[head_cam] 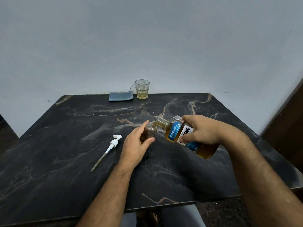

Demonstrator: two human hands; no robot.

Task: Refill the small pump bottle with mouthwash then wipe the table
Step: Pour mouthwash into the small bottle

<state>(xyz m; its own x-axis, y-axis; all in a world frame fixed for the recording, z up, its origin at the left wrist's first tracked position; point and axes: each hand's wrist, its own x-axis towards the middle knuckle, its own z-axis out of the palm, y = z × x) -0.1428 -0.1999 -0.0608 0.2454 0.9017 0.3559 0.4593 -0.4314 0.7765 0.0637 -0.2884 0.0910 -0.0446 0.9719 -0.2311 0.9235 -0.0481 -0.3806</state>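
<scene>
My left hand (136, 145) grips the small clear pump bottle (150, 130), which stands open and upright on the black marble table (65, 145) with amber liquid inside. My right hand (203, 130) holds the large mouthwash bottle (173, 131), tilted to the left, its open neck touching the small bottle's mouth. Amber mouthwash fills the lower part of the tilted bottle, which has a blue and white label. The white pump head (113, 144) with its long tube lies on the table to the left of my left hand.
A folded blue-grey cloth (121, 96) lies at the table's far edge by the wall. Beside it on the right stands a glass (142, 89) partly filled with pale yellow liquid. A dark wooden surface (288, 125) stands at the right.
</scene>
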